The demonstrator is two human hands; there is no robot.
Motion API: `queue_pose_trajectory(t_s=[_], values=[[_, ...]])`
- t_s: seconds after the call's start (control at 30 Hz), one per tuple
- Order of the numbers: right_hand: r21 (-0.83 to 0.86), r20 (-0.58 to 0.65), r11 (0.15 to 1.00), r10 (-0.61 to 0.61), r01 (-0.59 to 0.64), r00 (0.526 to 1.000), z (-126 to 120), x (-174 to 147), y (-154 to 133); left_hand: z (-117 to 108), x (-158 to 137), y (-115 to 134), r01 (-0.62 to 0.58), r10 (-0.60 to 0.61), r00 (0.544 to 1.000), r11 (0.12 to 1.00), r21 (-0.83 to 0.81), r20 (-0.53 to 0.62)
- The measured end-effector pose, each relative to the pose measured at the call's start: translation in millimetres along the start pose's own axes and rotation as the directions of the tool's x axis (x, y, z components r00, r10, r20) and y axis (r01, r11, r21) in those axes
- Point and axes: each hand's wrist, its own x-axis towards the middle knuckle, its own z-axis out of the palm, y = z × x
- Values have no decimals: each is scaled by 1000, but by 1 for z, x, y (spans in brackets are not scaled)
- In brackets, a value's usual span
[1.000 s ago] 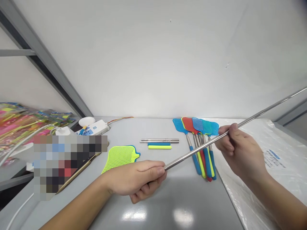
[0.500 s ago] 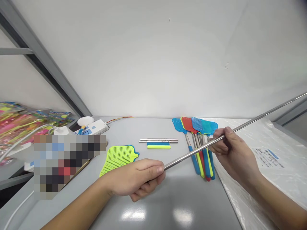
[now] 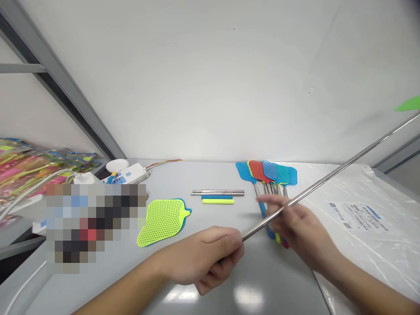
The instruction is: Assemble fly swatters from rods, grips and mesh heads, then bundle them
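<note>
My left hand (image 3: pixel 210 260) is closed around the lower end of a telescopic metal rod (image 3: pixel 341 168), which slants up to the right and out of view. My right hand (image 3: pixel 298 227) is farther up the rod, its thumb over the rod and its index finger stretched out behind it. Motion smears this hand a little. A bright green flat piece (image 3: pixel 410 104) shows at the right edge near the rod's far end; whether they join is out of view. Behind my right hand lie several fly swatters (image 3: pixel 259 169) in a bunch, their handles partly hidden.
Yellow-green and blue swatter heads (image 3: pixel 164 218) lie stacked at left. Thin metal rods (image 3: pixel 218 192) sit beside blue and yellow tubes (image 3: pixel 218 201). A white power strip (image 3: pixel 131 174), a pixelated area, bagged colourful goods (image 3: pixel 29 170) and white plastic wrapping (image 3: pixel 354 192) surround them.
My right hand has slid down and left along the rod, nearer my left hand, its index finger now extended. My left hand moved slightly right and down. The green piece has come into view.
</note>
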Motion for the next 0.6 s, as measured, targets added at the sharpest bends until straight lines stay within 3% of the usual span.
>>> queue_pose_trajectory(t_s=[0.13,0.2,0.47,0.6], values=[[174,-302,958,-169,229,938,-19,17,-17,-11,-6,2,12,-12,1000,1000,5,11],[174,-354,949,-189,264,916,-24,21,-21,-16,-8,2,-1,1,1000,1000,19,0],[177,-247,972,-108,154,963,-18,12,-9,-20,-4,-2,7,-6,1000,997,78,-11],[104,-19,995,3,-1,1000,4,-2,6,-7,2,-3,36,-37,999,997,65,10]])
